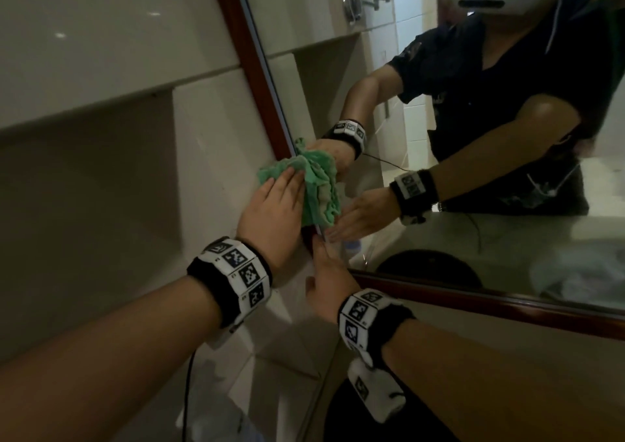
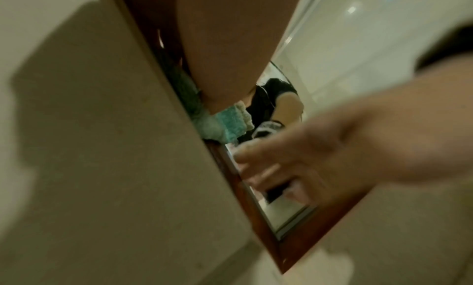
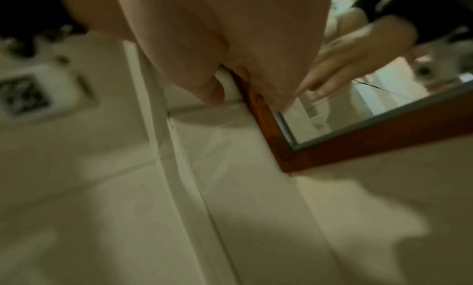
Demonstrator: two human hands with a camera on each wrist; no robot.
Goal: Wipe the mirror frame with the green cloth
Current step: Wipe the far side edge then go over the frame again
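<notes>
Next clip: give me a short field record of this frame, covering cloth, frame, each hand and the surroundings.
cloth: green cloth, bunched, on the frame's left side
frame: brown wooden mirror frame, lower left corner visible
left hand: fingers straight, pressing the cloth to the frame
right hand: fingers extended, tips at the glass edge below the cloth, holding nothing
surroundings: pale wall tiles; the person's reflection in the mirror

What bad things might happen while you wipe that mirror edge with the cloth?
The left hand only presses the cloth with flat fingers against the frame, so the bunched cloth might slip and drop. The right hand touches near the glass, so it may leave fingerprints. The cloth overlaps the glass edge and could smear it.
</notes>
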